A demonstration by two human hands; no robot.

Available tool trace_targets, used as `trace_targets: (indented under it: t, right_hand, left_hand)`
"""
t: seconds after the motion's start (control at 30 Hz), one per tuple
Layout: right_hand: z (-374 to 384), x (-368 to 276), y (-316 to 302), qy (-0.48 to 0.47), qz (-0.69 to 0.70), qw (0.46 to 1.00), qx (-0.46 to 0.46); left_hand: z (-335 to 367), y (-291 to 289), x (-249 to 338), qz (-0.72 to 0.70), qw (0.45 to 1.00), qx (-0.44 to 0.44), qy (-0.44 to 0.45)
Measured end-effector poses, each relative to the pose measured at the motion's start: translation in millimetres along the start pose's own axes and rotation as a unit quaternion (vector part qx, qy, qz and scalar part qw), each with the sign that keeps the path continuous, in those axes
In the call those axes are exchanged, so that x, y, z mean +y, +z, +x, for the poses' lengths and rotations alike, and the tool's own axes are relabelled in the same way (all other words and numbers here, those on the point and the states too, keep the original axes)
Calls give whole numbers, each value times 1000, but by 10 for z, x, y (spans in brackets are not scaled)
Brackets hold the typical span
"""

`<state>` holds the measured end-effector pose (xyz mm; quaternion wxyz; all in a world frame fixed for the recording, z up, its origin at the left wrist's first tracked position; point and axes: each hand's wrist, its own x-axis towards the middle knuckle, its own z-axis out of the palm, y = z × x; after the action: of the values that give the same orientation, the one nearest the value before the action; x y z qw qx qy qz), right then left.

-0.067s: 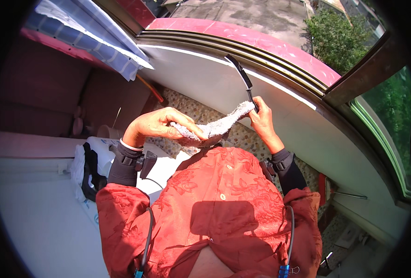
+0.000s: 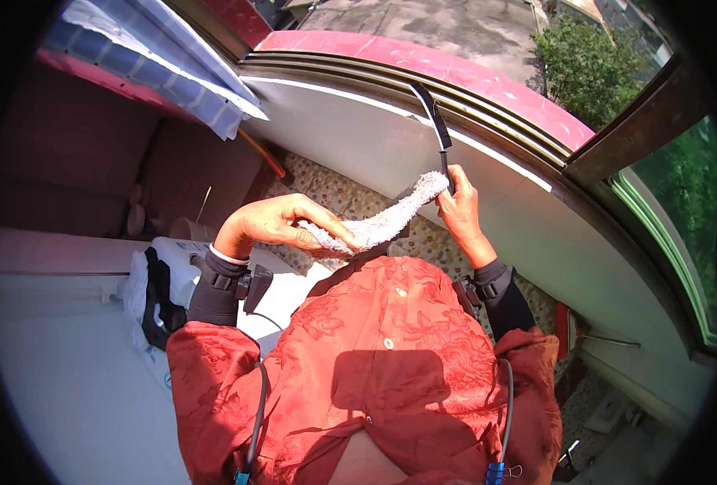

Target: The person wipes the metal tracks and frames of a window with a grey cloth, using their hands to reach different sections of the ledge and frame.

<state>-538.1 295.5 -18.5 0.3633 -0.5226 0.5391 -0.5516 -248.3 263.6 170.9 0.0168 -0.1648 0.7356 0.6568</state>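
A fluffy whitish cloth [image 2: 395,218] stretches between my two hands in front of my body. My left hand [image 2: 273,224] grips its left end, thumb below and fingers over the top. In my right hand [image 2: 458,212] is the black handle of a slim brush [image 2: 435,121], whose long narrow head points up toward the window track. The cloth's right end also lies against the fingers of my right hand; whether they pinch it, I cannot tell. The brush head overlaps the sill in view, and contact is not clear.
Beyond the white wall [image 2: 342,121] run the dark window track [image 2: 488,133] and a pink outer ledge [image 2: 423,61]. A blue-and-white checked curtain [image 2: 156,69] hangs at upper left. Black and white fabric [image 2: 158,299] lies on a white surface at left. Pebble-patterned floor [image 2: 326,178] lies below.
The brush has swung slightly to the right and more upright. The cloth's right part has risen a little, and its pale side shows more. My left hand has barely moved.
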Motion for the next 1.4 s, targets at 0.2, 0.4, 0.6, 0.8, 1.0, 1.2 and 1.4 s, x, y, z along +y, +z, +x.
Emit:
trace_targets:
  t: [0.2,0.4,0.6,0.8,1.0,1.2,1.4]
  right_hand:
    - [50,-596,-58,-138,40,989,33]
    - [25,-930,147,-106,165,981,5]
    - [-93,-1166,401,-102,228,968,-9]
    - [37,-1247,303,-151,139,978,17]
    - [224,-1022,-45,-166,-4,985,41]
    - [258,-515,-322,-186,-134,973,40]
    - [27,-279,-370,-115,25,993,-15]
  left_hand:
    - [14,301,-496,73,965,51,-247]
    - [487,591,-813,150,947,256,-125]
    - [1001,816,-756,86,883,459,48]
    - [1230,880,-749,-57,857,496,130]
    - [1136,762,-662,-135,853,496,85]
    - [1150,562,-697,-135,882,446,71]
    - [990,397,-738,-537,724,429,-63]
